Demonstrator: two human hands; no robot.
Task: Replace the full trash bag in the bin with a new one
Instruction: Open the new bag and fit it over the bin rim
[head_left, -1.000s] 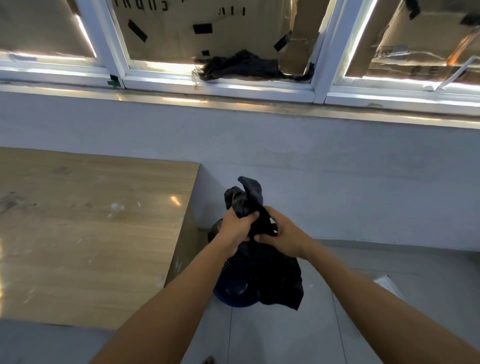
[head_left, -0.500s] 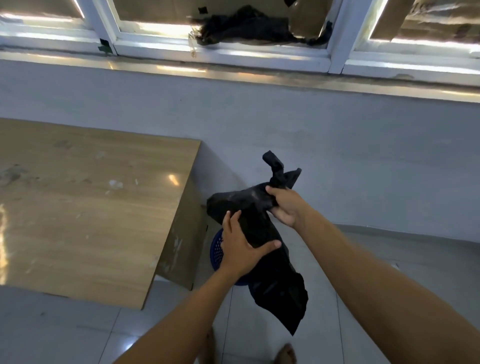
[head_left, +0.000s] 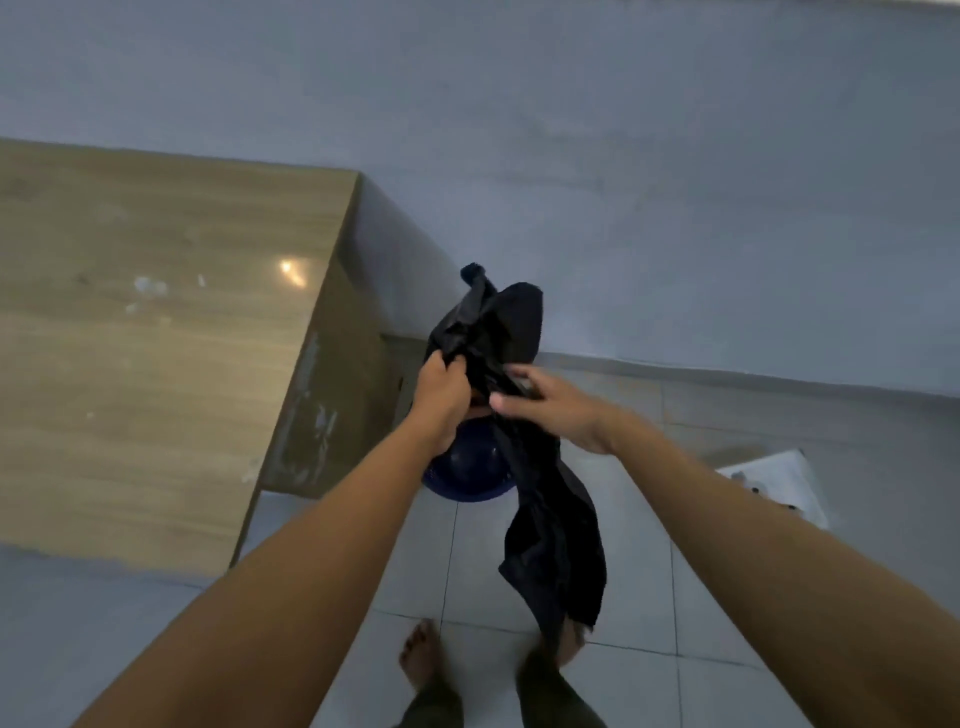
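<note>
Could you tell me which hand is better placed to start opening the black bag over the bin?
Probably the right hand: its fingers lie straight against the black bag, free to work, while the left hand grips the bunched top above the blue bin.

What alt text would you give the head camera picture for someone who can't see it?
A person's left hand grips a limp black trash bag while the right hand touches it, above a blue bin on the tiled floor beside a wooden table.
</note>
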